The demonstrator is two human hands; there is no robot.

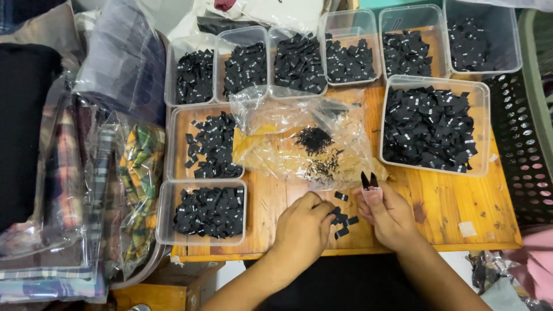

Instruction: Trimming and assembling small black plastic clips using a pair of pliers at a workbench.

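Black tags (341,219) lie lower centre on table (443,201), between both hands. L hand (302,227) curled, fingertips pressed on the tags. R hand (389,213) pinches small snips (369,181), blades up. Above: crumpled bag (299,138) w/ thread scraps; tubs (432,124) of tags across top & left.

Nine clear plastic tubs (431,83) of small black folded labels stood on the wooden table (449,201). One crumpled clear plastic bag (299,138) lay among them, and about five loose labels (343,219) sat between two hands, left (302,227) and right (391,216). One small black snipper (368,180) showed.
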